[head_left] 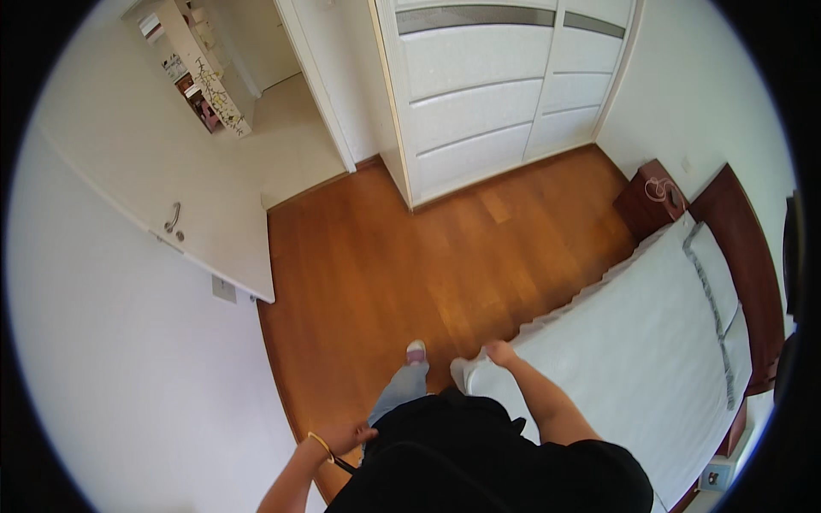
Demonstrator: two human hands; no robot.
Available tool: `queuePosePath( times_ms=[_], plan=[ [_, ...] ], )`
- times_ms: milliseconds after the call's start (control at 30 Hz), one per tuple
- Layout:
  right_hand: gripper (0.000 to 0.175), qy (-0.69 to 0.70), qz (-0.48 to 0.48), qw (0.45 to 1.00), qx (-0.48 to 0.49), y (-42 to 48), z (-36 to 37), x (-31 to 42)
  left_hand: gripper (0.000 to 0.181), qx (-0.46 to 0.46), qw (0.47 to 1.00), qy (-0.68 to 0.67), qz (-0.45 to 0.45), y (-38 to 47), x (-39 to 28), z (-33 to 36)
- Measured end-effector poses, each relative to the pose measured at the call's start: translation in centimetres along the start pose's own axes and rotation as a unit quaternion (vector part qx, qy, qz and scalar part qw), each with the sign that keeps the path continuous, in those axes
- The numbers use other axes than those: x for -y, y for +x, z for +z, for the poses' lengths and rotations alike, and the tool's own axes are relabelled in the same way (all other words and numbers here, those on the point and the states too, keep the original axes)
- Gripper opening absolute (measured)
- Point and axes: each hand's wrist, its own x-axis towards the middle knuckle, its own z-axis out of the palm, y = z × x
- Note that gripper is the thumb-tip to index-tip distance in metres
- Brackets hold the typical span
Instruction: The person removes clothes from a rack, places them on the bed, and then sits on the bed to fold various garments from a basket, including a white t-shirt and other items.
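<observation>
My right hand (500, 353) is over the front corner of a bed with a pale sheet (616, 365). Its fingers look curled close to the sheet's edge; whether they grip the fabric or only pass above it, I cannot tell. Down by my hip is my left hand (349, 437), with a yellow bracelet (321, 447) at the wrist and a black strap-like piece (345, 465) beside it. The fingers of that hand bend towards my black shirt (474, 458), and their inner side is hidden. Two pillows (715, 272) with a grey patterned band lie at the headboard.
A white door (192, 192) stands open at the left, leading to a pale-floored hallway (295, 141). White wardrobe doors (481, 96) face the wooden floor (385, 269). By the dark wooden headboard (744, 243) stands a reddish-brown nightstand (641, 199) with a white cable (657, 187).
</observation>
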Motion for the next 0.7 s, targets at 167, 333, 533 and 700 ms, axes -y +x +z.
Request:
queuePosePath(
  times_ms=[167,333,533,700],
  plan=[
    [0.031,-0.162,0.175,0.949,0.205,-2.4,-0.6,-13.0,0.041,-0.106,0.979,0.047,0.170,11.6,-3.0,-16.9],
    [0.019,0.394,0.497,0.773,-0.003,0.5,-0.7,-7.3,0.055,-0.126,0.969,0.032,0.212,21.1,-8.6,-31.0],
    [0.017,0.372,0.565,0.733,0.075,3.7,-4.9,-10.7,0.053,-0.315,0.868,-0.009,0.384,37.0,-20.6,-45.6],
    [0.015,0.430,0.492,0.757,0.003,13.7,-14.5,-16.4,0.056,-0.493,0.787,-0.038,0.369,47.9,-26.4,-59.8]
  ],
)
